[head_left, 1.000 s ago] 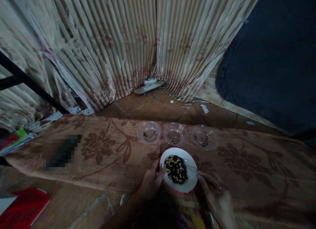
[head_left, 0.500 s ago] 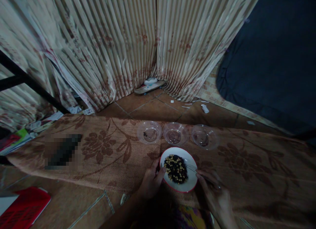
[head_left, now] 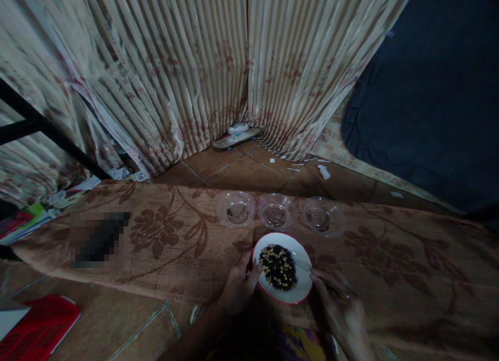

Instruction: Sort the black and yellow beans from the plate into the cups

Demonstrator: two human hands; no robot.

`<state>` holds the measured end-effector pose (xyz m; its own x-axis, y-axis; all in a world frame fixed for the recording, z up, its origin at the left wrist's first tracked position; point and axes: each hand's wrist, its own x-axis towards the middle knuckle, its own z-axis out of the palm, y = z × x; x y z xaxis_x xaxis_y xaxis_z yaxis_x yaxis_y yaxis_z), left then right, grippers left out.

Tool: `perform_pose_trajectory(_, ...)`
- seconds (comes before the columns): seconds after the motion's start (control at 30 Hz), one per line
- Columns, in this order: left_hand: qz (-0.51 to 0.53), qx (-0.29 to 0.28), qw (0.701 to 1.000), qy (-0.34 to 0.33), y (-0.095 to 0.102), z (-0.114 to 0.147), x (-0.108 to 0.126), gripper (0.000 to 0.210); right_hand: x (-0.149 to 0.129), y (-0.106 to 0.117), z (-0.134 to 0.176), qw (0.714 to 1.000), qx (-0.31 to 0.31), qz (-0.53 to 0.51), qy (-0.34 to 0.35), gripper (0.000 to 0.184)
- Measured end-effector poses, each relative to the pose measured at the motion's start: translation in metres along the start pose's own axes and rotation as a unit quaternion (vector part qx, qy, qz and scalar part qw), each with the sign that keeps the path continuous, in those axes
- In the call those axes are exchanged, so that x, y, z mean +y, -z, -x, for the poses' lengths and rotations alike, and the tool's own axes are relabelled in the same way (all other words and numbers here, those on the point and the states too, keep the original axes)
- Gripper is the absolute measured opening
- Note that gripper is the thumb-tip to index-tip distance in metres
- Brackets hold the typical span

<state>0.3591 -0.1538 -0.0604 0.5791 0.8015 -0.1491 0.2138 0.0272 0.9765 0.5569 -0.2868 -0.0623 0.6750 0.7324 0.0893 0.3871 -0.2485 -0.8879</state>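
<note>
I have the right hand (head_left: pixel 337 292), lower right of centre, fingers nearly closed on tweezers (head_left: pixel 302 265) whose long axis points left and slightly up at the beans (head_left: pixel 278 267). The left hand (head_left: pixel 238 283), half curled, holds their bowl (head_left: pixel 301 288) by its left rim, thumb nearer them.

I see the person's left hand (head_left: pixel 238 284) low at the centre of the frame, its thumb reaching to the right and its fingers bent up beyond, in a steady-looking hold. The left forearm slants up from the bottom edge, dim in shadow. Right of centre, the right hand (head_left: pixel 340 301) leans up and to the left, thumb and forefinger brought together at the tips, its wrist down near the bottom edge
</note>
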Motion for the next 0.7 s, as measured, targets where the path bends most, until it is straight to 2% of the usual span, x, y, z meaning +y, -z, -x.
perform_pose_trajectory(0.3, 0.013, 0.001, 1.0, 0.0, -0.001, 0.0, 0.001, 0.043, -0.005, 0.001, -0.001, 1.0, 0.024, 0.007, 0.016, 0.028)
perform_pose_trajectory(0.53, 0.006, 0.004, 1.0, 0.008, -0.001, 0.0, 0.003, 0.044, -0.014, 0.012, -0.004, 0.998, 0.054, 0.015, 0.035, 0.027)
perform_pose_trajectory(0.7, 0.001, 0.006, 1.0, 0.016, -0.001, -0.001, 0.002, 0.045, -0.022, 0.033, -0.034, 0.984, 0.143, 0.051, 0.094, 0.031)
